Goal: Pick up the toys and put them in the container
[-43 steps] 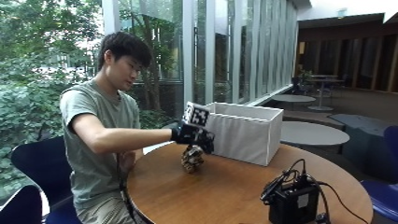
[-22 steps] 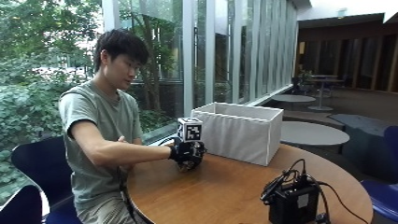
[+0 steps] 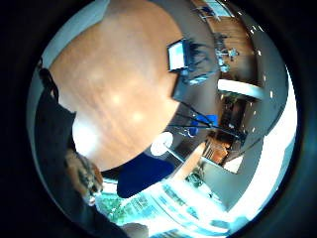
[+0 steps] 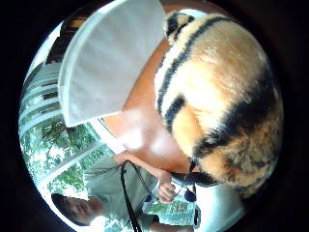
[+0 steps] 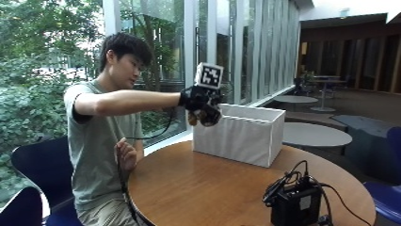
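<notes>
My gloved right hand (image 5: pixel 199 101) is raised in the air beside the near corner of the white fabric container (image 5: pixel 241 134) and grips a striped orange-and-black plush tiger (image 5: pixel 205 116). The tiger hangs under the palm, just above the container's rim. In the thumb side palm view the tiger (image 4: pixel 222 96) sits close against the palm, with the container (image 4: pixel 113 58) and the round wooden table (image 4: pixel 147 130) beyond it. In the little finger side palm view only a sliver of the tiger (image 3: pixel 84 173) shows beside the tabletop (image 3: pixel 119 89).
A black device with cables (image 5: pixel 298 202) stands on the round wooden table (image 5: pixel 206 188) near its front right edge. The bare left hand (image 5: pixel 127 155) hangs by the table's left edge. Blue chairs (image 5: pixel 34 169) stand to the left, windows behind.
My hand has gripped the tiger on the tabletop and lifted it up and toward the container's near corner. The table where the toy lay is now bare.
</notes>
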